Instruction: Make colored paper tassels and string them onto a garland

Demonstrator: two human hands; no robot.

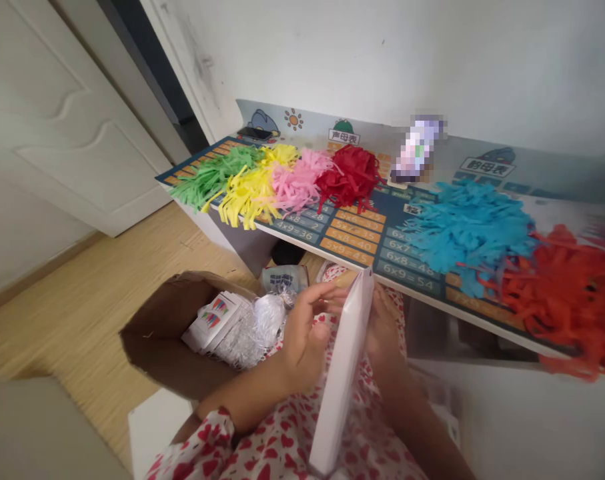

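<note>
White box (343, 373) is at lower centre of frame, over the lap, narrow edge toward the camera, top end close to the desk (309, 246) edge. Left hand (302, 343): grasping the box from its left face, fingers bent onto it, thumb raised. Right hand (383, 327): laid along the right face, fingers partly hidden and blurred; reads as the other half of the same grip. My take: squeezing from both sides holds the thin box on edge.

Desk crosses mid-frame, covered by a printed mat (407, 208). Pompoms along it, left to right: green (225, 172), yellow (249, 193), pink (302, 179), dark red (349, 175), then a gap, blue (475, 223), orange-red (567, 293) overhanging the front edge at right. Probably spread in a row so each colour is reachable.

Open carton (155, 350) at lower left holds printed cards (215, 319) and white stringy bundles (269, 320); likely sits there for easy reach. Dark phone-like slab (255, 134) at the desk's far left; pixelated item (416, 150) upper right of centre, can't identify.
</note>
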